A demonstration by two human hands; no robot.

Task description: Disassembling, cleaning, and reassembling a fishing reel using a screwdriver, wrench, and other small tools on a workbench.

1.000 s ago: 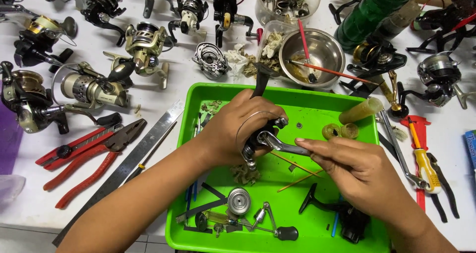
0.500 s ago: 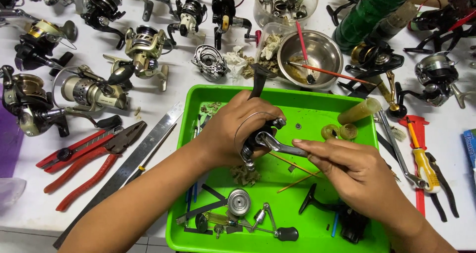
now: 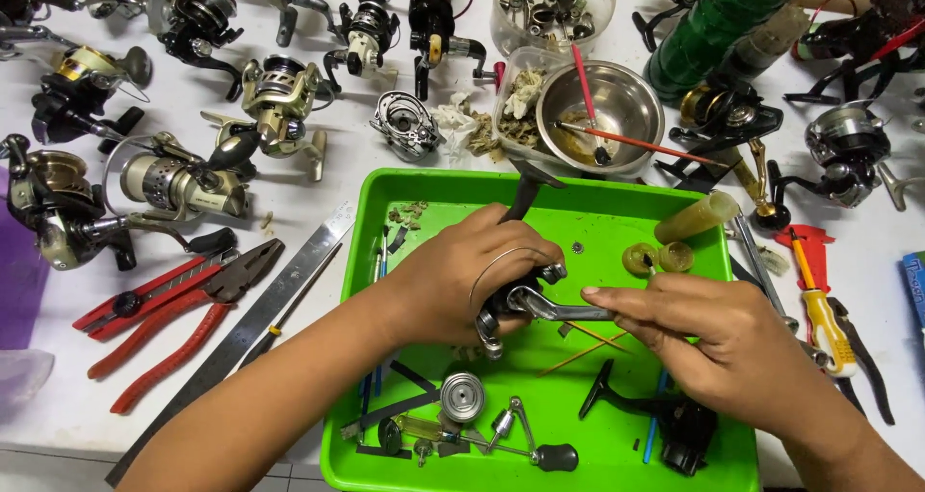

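Around your work a crowd of fishing reels [image 3: 183,179] fills the upper left of the frame on the white surface [image 3: 318,174], with red-handled pliers [image 3: 169,323] and a steel ruler [image 3: 246,328] lying at the left beside the green tray [image 3: 617,227]. At upper centre a steel bowl [image 3: 617,106] holds two red sticks, and a yellow-handled screwdriver [image 3: 819,304] lies at the right edge of the tray. Inside the tray, loose parts lie below your hands: a silver spool [image 3: 462,396], a small crank handle [image 3: 530,444] and a black reel body [image 3: 674,425], so the lower tray is cluttered. The reel [image 3: 511,299] you work on is dark with a thin wire bail arching over it and a silver arm [image 3: 568,309] pointing right; it sits over the middle of the tray. Your left hand [image 3: 462,280] is wrapped around it, gripping the body from above. Your right hand [image 3: 723,338] is closed on the end of the silver arm, fingers pinching it just right of the reel.
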